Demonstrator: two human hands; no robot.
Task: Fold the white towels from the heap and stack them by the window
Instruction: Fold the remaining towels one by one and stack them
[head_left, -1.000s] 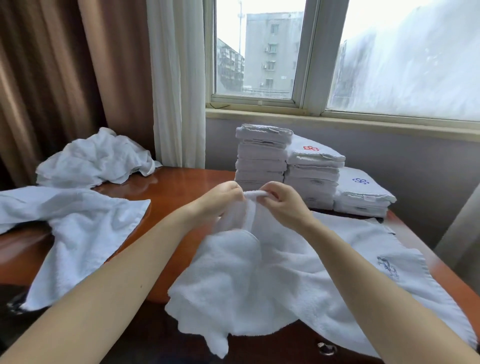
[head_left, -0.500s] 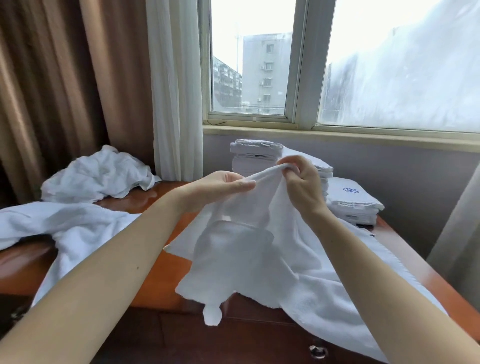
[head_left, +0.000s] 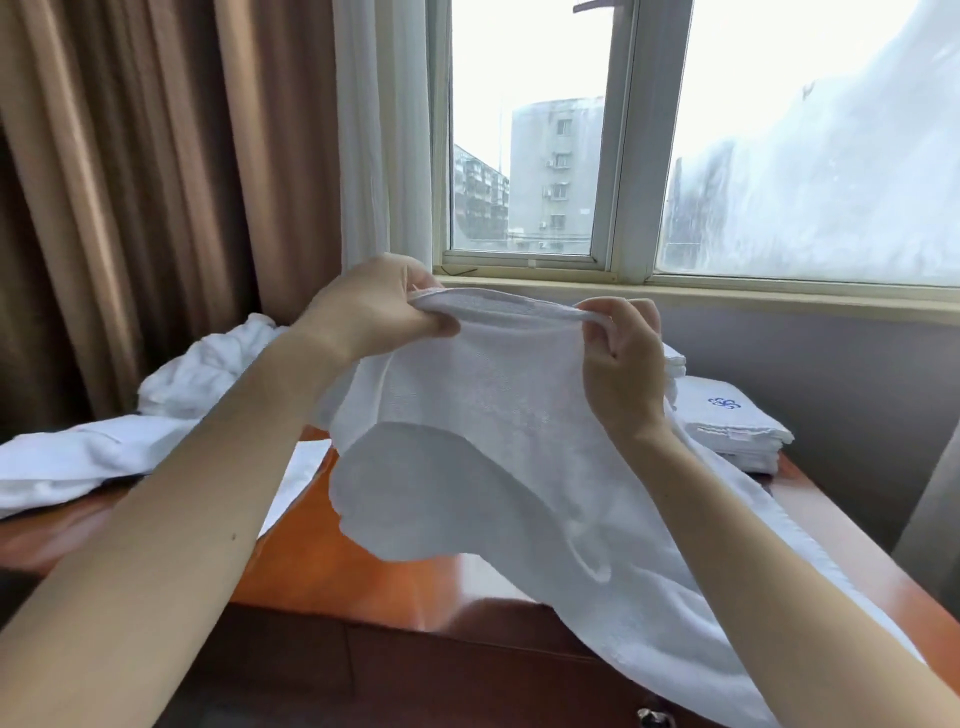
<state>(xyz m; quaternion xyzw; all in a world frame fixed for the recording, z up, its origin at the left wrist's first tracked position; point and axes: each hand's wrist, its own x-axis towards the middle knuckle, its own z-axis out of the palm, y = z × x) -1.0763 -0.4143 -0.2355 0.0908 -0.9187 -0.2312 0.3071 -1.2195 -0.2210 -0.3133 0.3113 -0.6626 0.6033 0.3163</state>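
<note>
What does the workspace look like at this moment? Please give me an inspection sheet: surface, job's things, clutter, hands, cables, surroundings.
Surface: wooden table, glossy, partly covered by towels.
Job's things: white towel held up by its top edge, its lower part draped on the table; heap of unfolded towels at the far left; folded stack at the right below the window, blue emblem on top.
Clutter: nothing seen.
Grippers: left hand and right hand each pinch the towel's top edge, set apart.
Cables: nothing seen.
Surroundings: window behind the table; brown curtain at the left.
</note>
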